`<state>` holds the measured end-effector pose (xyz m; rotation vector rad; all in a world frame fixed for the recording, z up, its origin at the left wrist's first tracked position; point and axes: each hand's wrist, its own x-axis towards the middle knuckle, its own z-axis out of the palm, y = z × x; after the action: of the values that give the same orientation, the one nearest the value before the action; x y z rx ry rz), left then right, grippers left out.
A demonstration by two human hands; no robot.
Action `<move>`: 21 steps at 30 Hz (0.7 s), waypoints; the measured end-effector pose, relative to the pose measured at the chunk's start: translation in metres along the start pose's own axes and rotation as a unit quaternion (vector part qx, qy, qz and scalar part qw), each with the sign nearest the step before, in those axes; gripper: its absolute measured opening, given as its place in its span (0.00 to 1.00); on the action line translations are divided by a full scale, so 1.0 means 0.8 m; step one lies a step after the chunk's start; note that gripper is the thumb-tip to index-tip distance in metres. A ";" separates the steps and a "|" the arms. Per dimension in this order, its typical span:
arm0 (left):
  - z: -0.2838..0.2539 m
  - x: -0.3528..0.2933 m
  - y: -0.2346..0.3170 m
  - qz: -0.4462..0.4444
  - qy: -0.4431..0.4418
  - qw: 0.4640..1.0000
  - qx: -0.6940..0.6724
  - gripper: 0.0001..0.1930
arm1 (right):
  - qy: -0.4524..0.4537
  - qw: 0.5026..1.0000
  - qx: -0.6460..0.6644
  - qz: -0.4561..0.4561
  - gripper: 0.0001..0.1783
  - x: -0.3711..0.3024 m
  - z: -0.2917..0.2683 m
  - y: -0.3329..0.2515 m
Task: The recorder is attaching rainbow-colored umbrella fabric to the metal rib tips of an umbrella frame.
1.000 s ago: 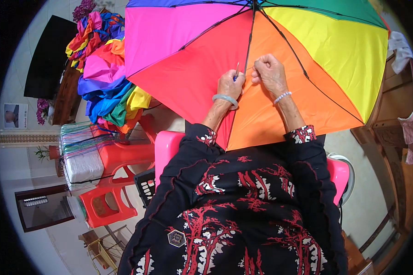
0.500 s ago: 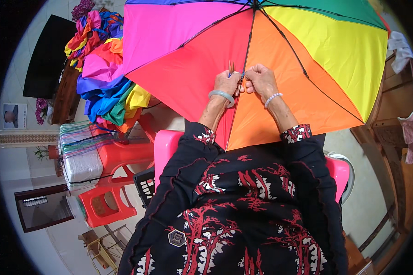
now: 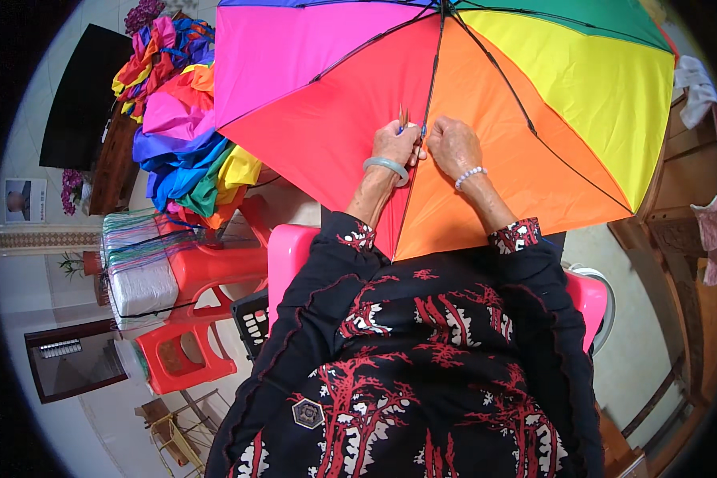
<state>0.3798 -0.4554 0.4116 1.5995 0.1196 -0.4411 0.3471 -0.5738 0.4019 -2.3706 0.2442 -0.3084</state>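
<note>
An open rainbow umbrella (image 3: 327, 127) lies over my lap with its dark ribs facing up. My left hand (image 3: 394, 145), a pale bangle on its wrist, is closed beside the rib (image 3: 432, 84) along the red and orange seam. From its grip pokes a small tool with two pointed coppery tips (image 3: 404, 119); its handle is hidden. Just right of that rib, my right hand (image 3: 454, 148) has its fingers curled in, back of the hand up, over the orange panel. Whatever it pinches is hidden or too fine to make out.
To the left, crumpled rainbow fabric (image 3: 187, 143) is heaped beside red plastic stools (image 3: 215, 267). A white wrapped bundle with coloured strands (image 3: 143, 287) rests there. I sit on a pink chair (image 3: 288, 253). Wooden furniture (image 3: 677, 191) stands at the right.
My right hand has turned more palm-down and shifted slightly lower, its fingers now tucked out of sight. My left hand and the umbrella have hardly moved.
</note>
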 end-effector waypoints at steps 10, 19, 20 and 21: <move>0.001 0.002 0.002 -0.013 0.003 1.000 -0.011 0.07 | -0.021 0.999 -0.002 0.024 0.06 -0.001 -0.005 -0.006; -0.001 0.009 0.012 -0.086 0.006 0.995 -0.058 0.06 | 0.038 0.997 0.033 -0.057 0.05 0.002 0.012 -0.001; -0.001 0.008 0.013 -0.089 0.004 0.994 -0.065 0.06 | 0.052 0.995 0.058 -0.068 0.07 0.002 0.012 0.000; -0.001 0.007 0.014 -0.089 0.004 0.994 -0.066 0.06 | 0.051 0.995 0.057 -0.069 0.07 0.002 0.013 0.002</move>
<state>0.3887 -0.4571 0.4204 1.4657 0.2942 -0.5526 0.3512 -0.5685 0.3939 -2.2647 0.1084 -0.4975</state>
